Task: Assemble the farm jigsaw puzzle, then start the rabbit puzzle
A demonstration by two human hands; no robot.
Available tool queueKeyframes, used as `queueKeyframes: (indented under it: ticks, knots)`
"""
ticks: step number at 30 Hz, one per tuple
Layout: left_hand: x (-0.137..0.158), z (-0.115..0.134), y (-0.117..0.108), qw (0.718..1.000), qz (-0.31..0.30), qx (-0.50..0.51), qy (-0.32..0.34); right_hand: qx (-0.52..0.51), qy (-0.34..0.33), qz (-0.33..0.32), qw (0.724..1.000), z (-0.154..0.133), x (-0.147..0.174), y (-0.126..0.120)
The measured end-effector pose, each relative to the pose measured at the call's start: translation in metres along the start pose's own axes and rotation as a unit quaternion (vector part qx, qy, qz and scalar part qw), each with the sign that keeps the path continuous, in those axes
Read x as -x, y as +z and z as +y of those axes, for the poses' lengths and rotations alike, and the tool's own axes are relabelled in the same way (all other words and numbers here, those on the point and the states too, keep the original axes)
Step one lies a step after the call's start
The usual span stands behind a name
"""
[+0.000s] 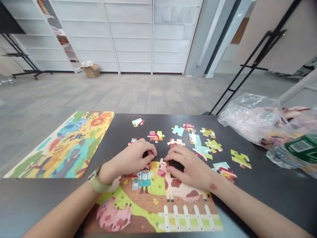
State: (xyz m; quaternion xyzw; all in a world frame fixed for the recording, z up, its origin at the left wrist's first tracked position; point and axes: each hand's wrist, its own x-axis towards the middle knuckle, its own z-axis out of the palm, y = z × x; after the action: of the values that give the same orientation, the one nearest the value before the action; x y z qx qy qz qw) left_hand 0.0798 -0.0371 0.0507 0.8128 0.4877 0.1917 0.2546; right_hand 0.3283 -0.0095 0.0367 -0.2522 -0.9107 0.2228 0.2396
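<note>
A partly joined farm jigsaw puzzle (pixel 142 206) lies on the dark table before me, showing a farmer, a cow, a pig and a white fence. My left hand (pixel 137 155), with a watch on its wrist, rests at the puzzle's upper edge above the farmer. Its fingers curl inward and hide whatever is beneath them. My right hand (pixel 185 165) reaches over the cow's back. Its thumb and bent fingers close at the right side of the puzzle piece with the cow's head (pixel 162 167). Behind my hands lie several loose puzzle pieces (pixel 178 130).
A colourful animal picture board (pixel 71 145) lies at the left of the table. On the right are a clear plastic bag (pixel 252 115) and a bottle with a green label (pixel 302 148). Beyond the table stand white cabinets (pixel 133 36) and a cardboard box (pixel 90 70).
</note>
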Motion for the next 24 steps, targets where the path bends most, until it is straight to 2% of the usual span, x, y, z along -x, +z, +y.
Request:
queueKeyframes:
  ticks: [4,6,9,16,19,24]
  knots:
    - [0.002,-0.003,0.002,0.999,0.004,-0.042,0.018,0.048,0.022,0.124,0.991,0.017,0.003,-0.026]
    - [0.002,-0.002,0.002,0.998,-0.003,-0.06,0.031,0.084,0.043,0.154,0.984,0.027,0.005,-0.037]
    - [0.003,0.002,0.002,0.997,-0.015,-0.063,0.034,0.115,0.09,0.13,0.981,0.037,0.007,-0.041]
    - [0.003,0.008,0.004,0.996,-0.055,-0.069,-0.005,0.107,0.133,0.011,0.985,0.042,0.005,-0.022]
    - [0.003,0.009,0.003,0.996,-0.066,-0.066,-0.009,0.101,0.137,0.006,0.985,0.043,0.003,-0.021]
    - [0.004,0.01,0.003,0.996,-0.06,-0.067,-0.01,0.085,0.095,0.02,0.992,0.041,0.002,-0.025]
